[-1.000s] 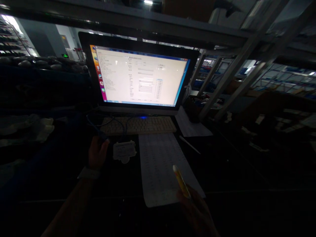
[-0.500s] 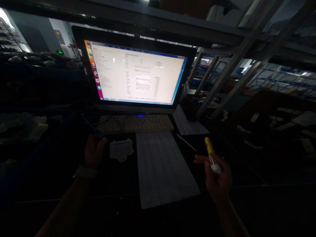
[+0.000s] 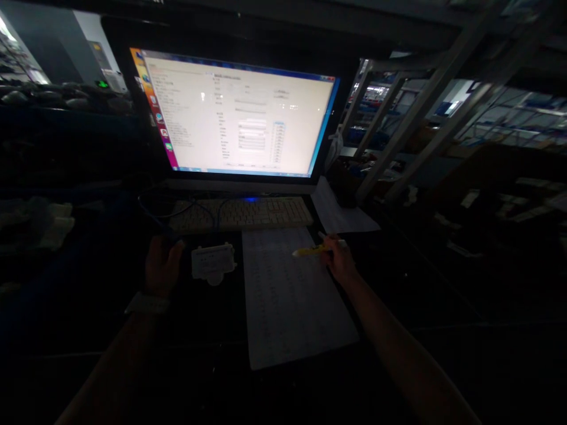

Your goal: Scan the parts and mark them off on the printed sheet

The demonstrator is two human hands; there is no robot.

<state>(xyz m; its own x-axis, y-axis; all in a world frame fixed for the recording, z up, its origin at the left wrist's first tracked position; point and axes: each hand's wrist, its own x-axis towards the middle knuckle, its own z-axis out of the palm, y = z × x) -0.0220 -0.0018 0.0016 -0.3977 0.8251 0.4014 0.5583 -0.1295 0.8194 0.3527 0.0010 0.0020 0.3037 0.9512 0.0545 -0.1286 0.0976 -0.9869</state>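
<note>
Pen (image 3: 310, 251), slim, yellow, pale-tipped

No wording legible: print on monitor screen (image 3: 239, 112), paper sheet (image 3: 290, 301), pale plate (image 3: 213, 261) blurred; green sign (image 3: 102, 84) unreadable.

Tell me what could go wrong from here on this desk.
The yellow tube in the right hand points over the paper sheet; if its tip is uncapped, which I cannot tell, it might mark the paper. The white stick, partly hidden by that hand, could get knocked aside. The blue cable loops across the keyboard near the left hand, so a tug might snag.
</note>
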